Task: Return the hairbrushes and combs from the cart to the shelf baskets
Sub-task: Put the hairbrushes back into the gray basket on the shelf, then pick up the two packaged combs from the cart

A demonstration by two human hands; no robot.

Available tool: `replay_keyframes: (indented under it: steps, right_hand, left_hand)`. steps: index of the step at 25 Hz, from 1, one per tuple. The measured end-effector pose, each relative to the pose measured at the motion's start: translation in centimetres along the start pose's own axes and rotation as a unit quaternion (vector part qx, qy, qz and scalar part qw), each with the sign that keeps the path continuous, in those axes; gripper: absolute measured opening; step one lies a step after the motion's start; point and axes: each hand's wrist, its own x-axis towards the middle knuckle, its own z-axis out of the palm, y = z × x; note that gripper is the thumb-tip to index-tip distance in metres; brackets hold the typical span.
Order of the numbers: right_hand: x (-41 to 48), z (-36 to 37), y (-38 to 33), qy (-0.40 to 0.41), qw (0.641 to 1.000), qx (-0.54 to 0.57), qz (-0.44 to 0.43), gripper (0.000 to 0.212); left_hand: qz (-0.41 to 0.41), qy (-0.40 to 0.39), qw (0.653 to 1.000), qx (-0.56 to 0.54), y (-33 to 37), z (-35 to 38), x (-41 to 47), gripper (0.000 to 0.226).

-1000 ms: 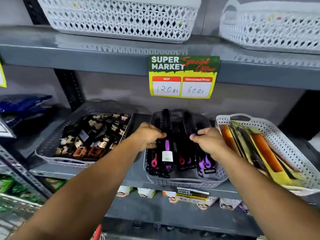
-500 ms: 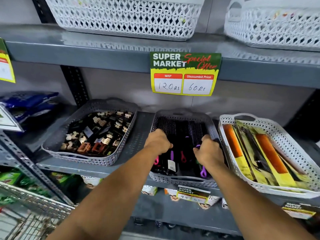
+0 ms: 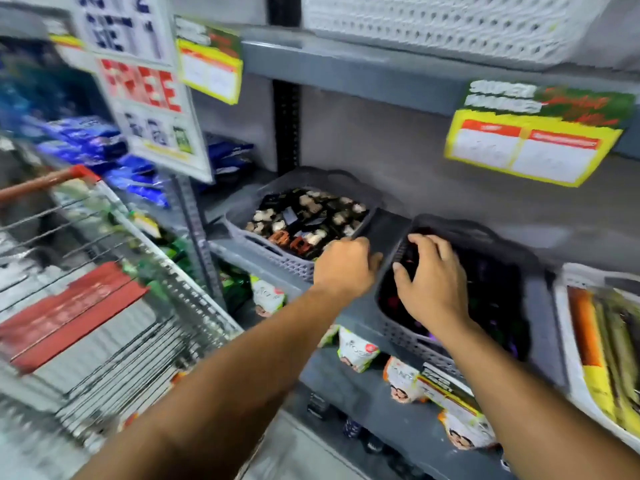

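Observation:
The dark grey basket (image 3: 408, 336) on the middle shelf holds black hairbrushes (image 3: 491, 299) with pink and purple parts, blurred. My right hand (image 3: 433, 285) lies over the basket's left half, fingers spread above the brushes, with nothing seen in its grasp. My left hand (image 3: 346, 268) hovers just left of that basket's rim, over the shelf gap, fingers curled with nothing visible in them. The wire cart (image 3: 104, 306) with a red handle (image 3: 45, 181) stands at the left; its contents are too blurred to tell.
A grey basket of hair clips (image 3: 273, 254) sits left of my left hand. A white basket (image 3: 568, 341) with packaged combs (image 3: 588, 327) is at the right edge. Above are a white basket (image 3: 433, 26), a yellow price tag (image 3: 530, 147) and a hanging FREE sign (image 3: 142, 88).
The view has swung left, bringing the cart into sight. My left hand has come out of the brush basket to its left side. My right hand has opened over the brushes.

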Motion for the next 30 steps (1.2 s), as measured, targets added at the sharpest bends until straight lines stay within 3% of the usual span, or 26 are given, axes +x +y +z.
replay_keyframes:
  steps: [3,6,11,13,15,20,24,30]
  right_hand:
    - [-1.0,3.6,-6.5,-0.065,0.989,0.087,-0.104,0.048]
    - [-4.2,8.2,-13.6,-0.162,0.959,0.13,-0.191,0.047]
    - [-10.4,16.2,-22.5,-0.339,0.896,0.146,-0.246,0.046]
    - [-11.7,18.6,-23.5,-0.404,0.877,0.131,-0.225,0.047]
    - [-13.4,23.0,-25.7,-0.482,0.849,0.099,-0.193,0.048]
    - [-14.1,28.9,-25.3,-0.575,0.812,0.035,-0.097,0.04]
    - [-14.1,34.8,-24.7,-0.611,0.79,0.0,-0.054,0.04]
    - [-16.0,42.8,-22.3,-0.639,0.768,-0.044,0.017,0.043]
  left_hand:
    - [-0.072,0.085,0.993,0.027,-7.7,-2.4,-3.9,0.039]
    - [-0.228,0.151,0.961,0.039,-17.0,-4.5,-10.5,0.034]
    - [-0.434,0.163,0.886,-0.015,-28.8,-5.2,-21.3,0.036]
    - [-0.475,0.156,0.863,-0.074,-30.1,-4.5,-23.2,0.041]
    - [-0.547,0.162,0.809,-0.145,-32.8,-3.2,-25.1,0.045]
    - [-0.639,0.157,0.679,-0.326,-35.0,1.5,-24.9,0.052]
    - [-0.704,0.134,0.598,-0.359,-38.4,5.5,-23.5,0.046]
    - [-0.789,0.078,0.532,-0.297,-42.6,11.0,-22.6,0.041]
